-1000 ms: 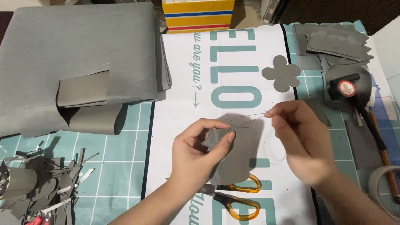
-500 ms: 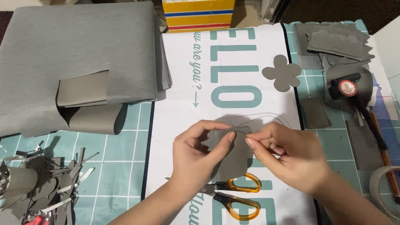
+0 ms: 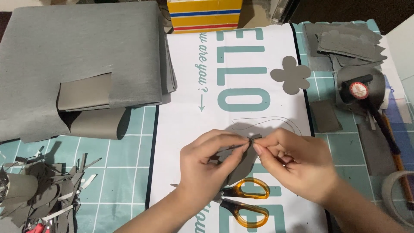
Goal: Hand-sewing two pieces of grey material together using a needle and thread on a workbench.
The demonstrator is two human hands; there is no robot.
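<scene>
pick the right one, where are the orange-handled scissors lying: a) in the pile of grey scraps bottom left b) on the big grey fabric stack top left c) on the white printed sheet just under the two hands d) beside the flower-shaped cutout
c: the orange-handled scissors lie on the white printed sheet, directly below the left hand and right hand, which pinch a small grey piece between them.

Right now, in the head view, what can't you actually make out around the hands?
- Grey piece: its shape is mostly covered by the left hand and right hand.
- Needle: too small to confirm between the fingertips; only a thin thread loops above.
- Scissors: blades hidden under the left hand.
- Tape roll: cut off by the right edge.
</scene>
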